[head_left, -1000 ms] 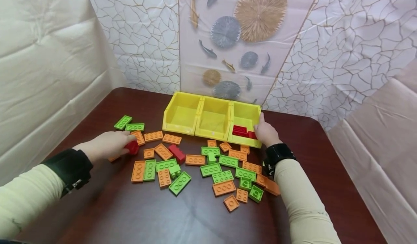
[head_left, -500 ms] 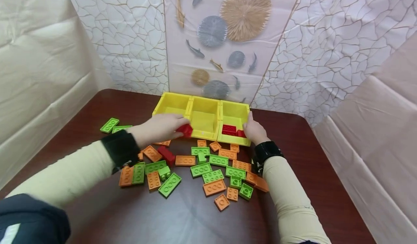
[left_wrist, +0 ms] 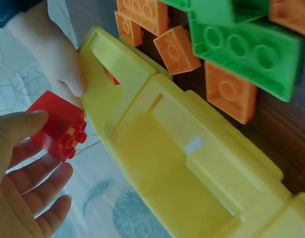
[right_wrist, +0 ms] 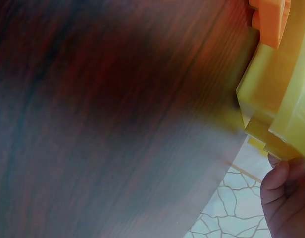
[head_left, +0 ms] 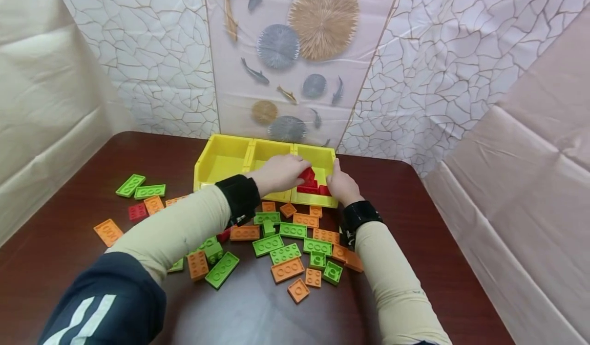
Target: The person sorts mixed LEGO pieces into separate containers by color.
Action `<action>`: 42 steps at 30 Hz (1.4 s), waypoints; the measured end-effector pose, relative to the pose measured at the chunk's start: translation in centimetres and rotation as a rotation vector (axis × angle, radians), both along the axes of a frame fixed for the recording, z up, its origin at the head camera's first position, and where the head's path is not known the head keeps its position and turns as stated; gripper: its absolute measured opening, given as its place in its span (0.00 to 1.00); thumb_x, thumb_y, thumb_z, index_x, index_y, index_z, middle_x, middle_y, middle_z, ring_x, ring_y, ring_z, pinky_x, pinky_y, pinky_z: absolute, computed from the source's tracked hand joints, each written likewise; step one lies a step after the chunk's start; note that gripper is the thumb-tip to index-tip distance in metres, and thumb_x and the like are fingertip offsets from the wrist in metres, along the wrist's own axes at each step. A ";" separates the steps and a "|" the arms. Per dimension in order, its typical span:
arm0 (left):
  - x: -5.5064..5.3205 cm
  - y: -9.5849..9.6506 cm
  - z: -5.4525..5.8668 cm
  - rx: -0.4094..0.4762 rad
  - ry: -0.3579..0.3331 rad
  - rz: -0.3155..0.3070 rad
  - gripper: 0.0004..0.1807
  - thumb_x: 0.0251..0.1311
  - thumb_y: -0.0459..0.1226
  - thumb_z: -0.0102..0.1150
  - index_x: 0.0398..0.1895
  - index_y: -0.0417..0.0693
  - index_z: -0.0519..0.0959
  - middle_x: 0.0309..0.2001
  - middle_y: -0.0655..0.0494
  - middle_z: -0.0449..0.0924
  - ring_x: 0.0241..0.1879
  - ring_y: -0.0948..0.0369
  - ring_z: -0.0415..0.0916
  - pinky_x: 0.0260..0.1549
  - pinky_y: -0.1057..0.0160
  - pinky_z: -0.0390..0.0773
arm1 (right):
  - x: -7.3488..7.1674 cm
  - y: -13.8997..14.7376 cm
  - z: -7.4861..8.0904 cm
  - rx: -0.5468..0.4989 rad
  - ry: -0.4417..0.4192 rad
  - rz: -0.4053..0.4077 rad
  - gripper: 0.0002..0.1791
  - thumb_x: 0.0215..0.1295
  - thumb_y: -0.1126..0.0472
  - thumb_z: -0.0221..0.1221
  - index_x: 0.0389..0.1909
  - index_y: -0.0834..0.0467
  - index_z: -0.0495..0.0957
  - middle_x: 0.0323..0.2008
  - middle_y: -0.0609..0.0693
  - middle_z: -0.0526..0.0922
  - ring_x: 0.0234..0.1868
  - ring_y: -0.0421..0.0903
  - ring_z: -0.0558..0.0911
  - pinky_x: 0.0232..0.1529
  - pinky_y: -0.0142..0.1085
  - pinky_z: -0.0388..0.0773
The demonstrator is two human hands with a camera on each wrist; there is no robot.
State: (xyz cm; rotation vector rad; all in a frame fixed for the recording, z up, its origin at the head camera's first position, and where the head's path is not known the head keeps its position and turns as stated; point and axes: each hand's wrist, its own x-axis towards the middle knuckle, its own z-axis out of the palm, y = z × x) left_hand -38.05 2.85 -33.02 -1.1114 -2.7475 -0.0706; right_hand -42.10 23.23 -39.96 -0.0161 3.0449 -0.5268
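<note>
My left hand [head_left: 278,173] pinches a red toy brick [left_wrist: 58,116] between thumb and fingers, over the right-hand yellow bin [head_left: 318,200]. In the left wrist view the brick's studs face sideways, toward the bins. Below it, red bricks [head_left: 324,191] lie inside that same bin. My right hand [head_left: 344,185] grips the bin's right wall, thumb and curled fingers at the rim in the right wrist view. Another red brick [head_left: 137,212] lies on the table at the left. One more red brick [head_left: 224,235] is mostly hidden by my left forearm.
Two more yellow bins, the left bin [head_left: 221,163] and the middle bin [head_left: 267,150], stand joined alongside. Orange bricks [head_left: 288,270] and green bricks [head_left: 285,253] are scattered over the dark table [head_left: 249,314] in front. A patterned cloth wall [head_left: 286,79] rises behind.
My left hand has carried the red brick from the table's left side across to the right-hand bin. My right hand stays at the bin's wall. The head view has shifted rightward.
</note>
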 end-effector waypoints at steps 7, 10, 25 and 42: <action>-2.9 2.6 -1.0 -0.014 0.035 0.093 0.17 0.61 0.45 0.56 0.50 0.47 0.75 0.45 0.53 0.77 0.43 0.56 0.76 0.40 0.57 0.76 | 0.0 -0.2 0.1 0.004 0.006 -0.017 0.36 0.72 0.55 0.38 0.73 0.57 0.30 0.25 0.55 0.72 0.27 0.52 0.73 0.31 0.40 0.69; -3.8 3.7 -1.4 -0.026 0.014 0.138 0.18 0.62 0.45 0.56 0.51 0.48 0.75 0.46 0.53 0.78 0.44 0.55 0.76 0.44 0.55 0.75 | 0.0 -0.2 0.1 0.011 0.019 -0.019 0.36 0.72 0.55 0.39 0.73 0.58 0.31 0.24 0.54 0.71 0.25 0.51 0.72 0.29 0.39 0.68; -6.3 8.2 -3.3 0.148 -0.209 0.383 0.16 0.66 0.48 0.47 0.45 0.47 0.75 0.37 0.54 0.80 0.39 0.56 0.76 0.49 0.52 0.70 | 0.1 -0.1 0.0 -0.006 0.033 -0.016 0.36 0.73 0.54 0.39 0.73 0.57 0.33 0.24 0.55 0.73 0.26 0.52 0.74 0.31 0.42 0.72; -7.5 9.0 -5.3 0.075 -0.300 0.317 0.13 0.68 0.40 0.43 0.41 0.50 0.81 0.44 0.53 0.80 0.46 0.56 0.74 0.56 0.47 0.60 | -0.2 0.1 -0.4 0.005 0.068 -0.024 0.35 0.72 0.53 0.39 0.73 0.56 0.34 0.24 0.54 0.73 0.28 0.51 0.75 0.31 0.42 0.71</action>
